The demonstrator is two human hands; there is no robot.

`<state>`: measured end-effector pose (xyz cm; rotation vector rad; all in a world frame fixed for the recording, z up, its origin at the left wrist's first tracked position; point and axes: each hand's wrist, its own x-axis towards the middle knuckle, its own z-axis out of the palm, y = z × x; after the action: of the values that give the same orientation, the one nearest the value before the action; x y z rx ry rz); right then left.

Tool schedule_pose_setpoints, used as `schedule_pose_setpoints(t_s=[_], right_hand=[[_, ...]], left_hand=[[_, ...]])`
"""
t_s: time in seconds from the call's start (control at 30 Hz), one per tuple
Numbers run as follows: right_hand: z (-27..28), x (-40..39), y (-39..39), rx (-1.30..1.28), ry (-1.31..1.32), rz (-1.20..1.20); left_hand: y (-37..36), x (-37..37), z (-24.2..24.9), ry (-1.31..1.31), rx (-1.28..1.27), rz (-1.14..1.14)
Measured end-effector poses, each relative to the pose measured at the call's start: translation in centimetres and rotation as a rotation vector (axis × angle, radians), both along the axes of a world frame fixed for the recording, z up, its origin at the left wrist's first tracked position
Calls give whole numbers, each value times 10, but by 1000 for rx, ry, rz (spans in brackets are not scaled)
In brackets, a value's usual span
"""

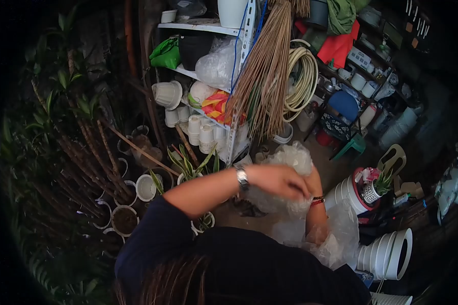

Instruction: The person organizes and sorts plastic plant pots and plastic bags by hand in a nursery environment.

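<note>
Hair (175, 279) nearest, hands (280, 182) touch plastic (295, 156) above narrow floor (262, 222).

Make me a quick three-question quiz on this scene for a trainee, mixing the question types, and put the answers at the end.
1. Short answer: What is worn at the wrist of the left hand?
2. True or false: In the picture, the coiled hose is to the right of the bundle of dry stalks.
3. Fill in the blank: Crumpled, see-through ____ shows above and below the left hand.

Key:
1. A silver-coloured band.
2. True.
3. Plastic.
</note>
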<state>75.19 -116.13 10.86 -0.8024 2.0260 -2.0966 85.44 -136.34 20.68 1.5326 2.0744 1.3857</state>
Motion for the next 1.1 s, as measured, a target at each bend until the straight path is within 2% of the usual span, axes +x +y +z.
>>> schedule_pose_setpoints(t_s=[0.03, 0.07, 0.1, 0.13, 0.17, 0.23, 0.3, 0.37, 0.43, 0.47, 0.53, 0.6, 0.73, 0.77, 0.8, 0.9, 0.97, 1.0, 1.07, 1.1], right_hand=[[-1, -5, -7, -5, 4, -5], [0, -9, -13, 168, 34, -39], [0, -12, -17, 346, 59, -72], [-4, -22, -20, 310, 7, -63], [2, -25, -29, 312, -1, -72], [22, -20, -49, 309, -29, -102], [28, -24, -64, 324, -36, -100], [27, -30, -77, 350, -46, -87], [22, -34, -85, 394, -32, -45], [21, -36, -89, 397, -40, -47], [19, -38, -96, 411, -36, 19], [26, -36, -103, 423, -46, 42], [24, -44, -110, 462, -19, 99], [24, -45, -112, 464, -29, 112], [25, -47, -115, 454, -33, 125], [23, -51, -116, 416, -35, 173], [20, -52, -117, 394, -32, 204], [19, -52, -118, 366, -45, 211], [18, -54, -118, 337, -56, 229], [17, -56, -116, 358, -9, 224]], left_hand=[[-48, -28, 13, -17, 28, 376], [-94, -67, 10, -155, 367, 608], [-140, -112, 6, -115, 606, 888], [-189, -160, -1, 75, 687, 1253], [-218, -176, 13, 122, 730, 1566], [-264, -241, 5, 547, 660, 2030], [-274, -317, -23, 476, 703, 2000], [-279, -344, -39, 397, 745, 1984], [-287, -333, -48, -290, 556, 1374], [-287, -309, -41, -293, 681, 1315], [-296, -255, -28, -302, 961, 1503], [-322, -197, -25, -309, 1148, 1256], [-344, -101, -9, -119, 1352, 1251], [-358, -81, -13, -13, 1381, 1142], [-355, -60, -3, 53, 1519, 1126], [-361, 11, 7, 276, 1606, 939], [-323, 42, 35, 317, 1589, 1297], [-325, 51, 30, 327, 1589, 1303], [-336, 70, 20, 214, 1070, 1554], [-330, 72, 25, 218, 1068, 1562]])
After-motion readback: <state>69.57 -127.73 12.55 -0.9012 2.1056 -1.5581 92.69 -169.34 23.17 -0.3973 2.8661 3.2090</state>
